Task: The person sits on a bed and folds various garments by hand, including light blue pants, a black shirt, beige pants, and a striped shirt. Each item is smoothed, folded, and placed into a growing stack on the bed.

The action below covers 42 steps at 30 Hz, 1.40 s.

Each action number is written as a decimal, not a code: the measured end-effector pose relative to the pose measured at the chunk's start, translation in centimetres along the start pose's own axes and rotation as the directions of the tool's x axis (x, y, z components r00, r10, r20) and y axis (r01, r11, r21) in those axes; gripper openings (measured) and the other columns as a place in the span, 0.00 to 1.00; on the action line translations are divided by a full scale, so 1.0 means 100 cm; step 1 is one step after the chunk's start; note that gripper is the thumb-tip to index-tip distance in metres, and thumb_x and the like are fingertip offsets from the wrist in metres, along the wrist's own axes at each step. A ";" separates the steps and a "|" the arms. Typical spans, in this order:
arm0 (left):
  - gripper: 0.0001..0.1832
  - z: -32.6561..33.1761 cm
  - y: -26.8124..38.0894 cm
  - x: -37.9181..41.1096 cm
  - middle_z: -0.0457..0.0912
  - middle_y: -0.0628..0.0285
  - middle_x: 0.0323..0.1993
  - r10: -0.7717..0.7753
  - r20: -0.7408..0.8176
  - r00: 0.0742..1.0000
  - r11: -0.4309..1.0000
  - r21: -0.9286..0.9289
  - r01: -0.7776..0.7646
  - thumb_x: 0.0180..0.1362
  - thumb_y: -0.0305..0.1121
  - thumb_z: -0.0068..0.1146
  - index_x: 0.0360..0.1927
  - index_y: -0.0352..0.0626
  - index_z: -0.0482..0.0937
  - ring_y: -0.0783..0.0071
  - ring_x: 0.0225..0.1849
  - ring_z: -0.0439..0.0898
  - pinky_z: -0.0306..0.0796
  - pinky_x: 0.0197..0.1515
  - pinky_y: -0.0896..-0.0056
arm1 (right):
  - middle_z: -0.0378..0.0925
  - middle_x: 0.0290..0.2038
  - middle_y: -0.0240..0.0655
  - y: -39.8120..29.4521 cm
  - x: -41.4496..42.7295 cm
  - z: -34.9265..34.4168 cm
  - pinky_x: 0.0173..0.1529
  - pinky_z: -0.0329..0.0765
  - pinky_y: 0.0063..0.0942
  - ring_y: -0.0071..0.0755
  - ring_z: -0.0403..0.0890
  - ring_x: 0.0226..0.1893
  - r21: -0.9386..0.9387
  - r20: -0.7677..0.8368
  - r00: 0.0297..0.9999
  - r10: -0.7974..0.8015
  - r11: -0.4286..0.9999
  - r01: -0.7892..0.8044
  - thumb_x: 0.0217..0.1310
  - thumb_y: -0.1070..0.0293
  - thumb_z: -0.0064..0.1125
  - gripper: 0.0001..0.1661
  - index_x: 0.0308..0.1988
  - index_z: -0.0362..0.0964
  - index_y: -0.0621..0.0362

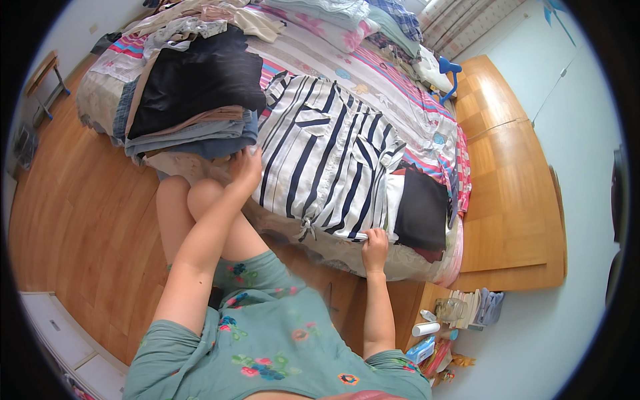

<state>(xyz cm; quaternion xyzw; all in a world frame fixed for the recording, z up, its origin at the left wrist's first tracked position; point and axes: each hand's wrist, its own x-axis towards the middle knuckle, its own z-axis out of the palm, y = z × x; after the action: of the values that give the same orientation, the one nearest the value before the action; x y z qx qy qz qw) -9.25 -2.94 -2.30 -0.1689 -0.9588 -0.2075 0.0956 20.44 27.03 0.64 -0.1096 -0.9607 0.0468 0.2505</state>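
A white shirt with dark vertical stripes (305,165) lies spread on the bed, its knotted waist tie (307,229) hanging at the front edge. My right hand (375,250) pinches the shirt's lower hem near its right corner. My left hand (245,169) is between the shirt's left side and a stack of folded clothes. Its fingertips are at the stack's lower edge, and what they grip is hidden. Black fabric (200,85) tops that stack, above folded blue denim (195,137). To the shirt's right lies a folded black garment (422,210).
The bed (345,65) has a patterned, striped cover. More clothes (200,20) are heaped at its far left, and folded bedding (320,17) lies at the back. A wooden headboard (505,190) and a blue desk lamp (450,75) stand right. Books and a jar (450,310) crowd the nightstand.
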 end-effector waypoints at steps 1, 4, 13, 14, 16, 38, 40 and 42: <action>0.24 0.004 -0.002 0.004 0.70 0.54 0.58 -0.024 0.020 1.000 1.000 -0.009 0.024 0.50 0.30 0.66 0.52 0.44 0.76 0.50 0.62 0.66 0.65 0.59 0.50 | 0.73 0.31 0.36 -0.002 0.000 -0.001 0.45 0.72 0.39 0.45 0.74 0.39 0.001 0.005 1.000 -0.003 1.000 0.002 0.47 0.81 0.54 0.09 0.31 0.74 0.56; 0.19 -0.002 -0.001 0.005 0.74 0.55 0.52 -0.011 0.015 1.000 0.975 -0.223 0.014 0.48 0.28 0.67 0.45 0.44 0.78 0.54 0.57 0.70 0.66 0.57 0.53 | 0.73 0.31 0.37 -0.004 -0.002 -0.004 0.45 0.72 0.40 0.46 0.74 0.39 0.009 0.006 1.000 0.000 1.000 0.000 0.46 0.82 0.53 0.09 0.30 0.74 0.57; 0.08 -0.056 -0.024 -0.010 0.81 0.49 0.30 0.117 -0.049 0.992 0.681 -0.723 -0.116 0.53 0.21 0.44 0.31 0.40 0.76 0.52 0.34 0.79 0.71 0.38 0.60 | 0.73 0.31 0.36 -0.002 -0.031 -0.023 0.45 0.69 0.38 0.44 0.73 0.40 -0.027 0.165 0.985 0.052 0.998 -0.048 0.47 0.78 0.53 0.06 0.29 0.73 0.56; 0.08 -0.052 -0.031 -0.014 0.81 0.49 0.31 0.107 0.055 0.993 0.754 -0.655 -0.045 0.54 0.21 0.43 0.30 0.40 0.76 0.51 0.34 0.79 0.71 0.38 0.58 | 0.74 0.31 0.37 -0.001 -0.037 -0.025 0.44 0.70 0.40 0.45 0.74 0.39 -0.023 0.215 0.974 0.077 0.997 -0.073 0.48 0.77 0.53 0.06 0.30 0.74 0.56; 0.07 -0.047 -0.039 -0.022 0.81 0.48 0.33 0.060 0.257 0.965 0.874 -0.480 0.074 0.56 0.23 0.43 0.30 0.40 0.75 0.49 0.36 0.80 0.72 0.39 0.55 | 0.76 0.31 0.39 0.001 -0.049 -0.026 0.44 0.72 0.42 0.47 0.76 0.39 -0.021 0.313 0.942 0.125 0.992 -0.125 0.50 0.76 0.52 0.07 0.31 0.76 0.57; 0.38 0.042 0.021 0.057 0.66 0.37 0.64 -0.132 -0.119 0.984 0.800 -0.600 0.035 0.58 0.26 0.58 0.70 0.29 0.54 0.43 0.66 0.66 0.60 0.68 0.59 | 0.80 0.42 0.48 0.003 0.093 0.048 0.49 0.79 0.43 0.52 0.80 0.46 -0.411 -0.123 0.763 0.634 0.668 -0.621 0.55 0.59 0.66 0.21 0.41 0.71 0.63; 0.36 0.044 0.023 0.061 0.66 0.39 0.65 -0.173 -0.099 0.980 0.747 -0.662 0.065 0.58 0.24 0.57 0.69 0.30 0.56 0.47 0.68 0.64 0.56 0.70 0.62 | 0.80 0.40 0.49 0.009 0.093 0.044 0.48 0.78 0.45 0.52 0.81 0.45 -0.361 -0.062 0.757 0.651 0.692 -0.625 0.56 0.62 0.62 0.17 0.40 0.71 0.63; 0.35 0.050 0.013 0.065 0.66 0.41 0.66 -0.137 -0.065 0.988 0.655 -0.755 0.041 0.57 0.22 0.56 0.68 0.31 0.58 0.50 0.69 0.64 0.56 0.71 0.63 | 0.80 0.38 0.51 0.015 0.095 0.040 0.46 0.78 0.46 0.54 0.81 0.43 -0.216 -0.040 0.735 0.677 0.712 -0.668 0.57 0.63 0.58 0.15 0.38 0.71 0.63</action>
<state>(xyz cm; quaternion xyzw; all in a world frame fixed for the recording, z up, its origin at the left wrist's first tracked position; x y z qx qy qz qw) -15.37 2.22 -4.65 -0.1340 -0.7873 -0.5985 0.0628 10.66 30.56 1.44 -0.4770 -0.8591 0.0324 0.1827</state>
